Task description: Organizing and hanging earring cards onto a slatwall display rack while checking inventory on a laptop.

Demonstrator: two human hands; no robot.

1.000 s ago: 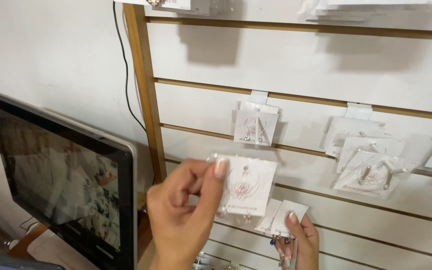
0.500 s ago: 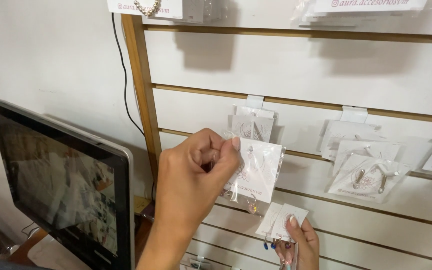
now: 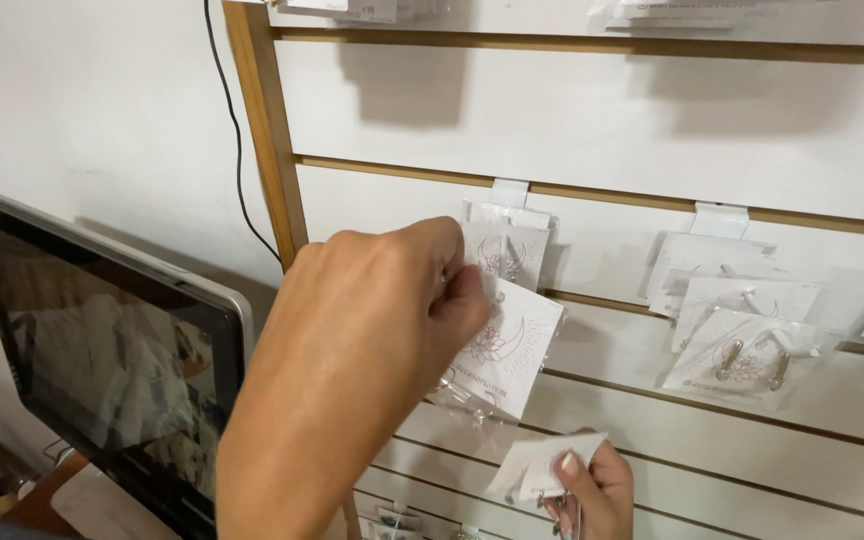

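White earring card (image 3: 507, 350) inside left grip (image 3: 452, 290)

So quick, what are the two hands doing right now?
Left hand: closed, pinching a clear-bagged white jewellery card at the slatted white display wall.
Right hand: closed around small white cards.

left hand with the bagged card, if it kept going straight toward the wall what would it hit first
Most likely the bagged jewellery cards hanging on the hook just beyond the left hand. The bagged card it pinches already overlaps them, with the slatted wall panel behind. Depth is hard to judge.
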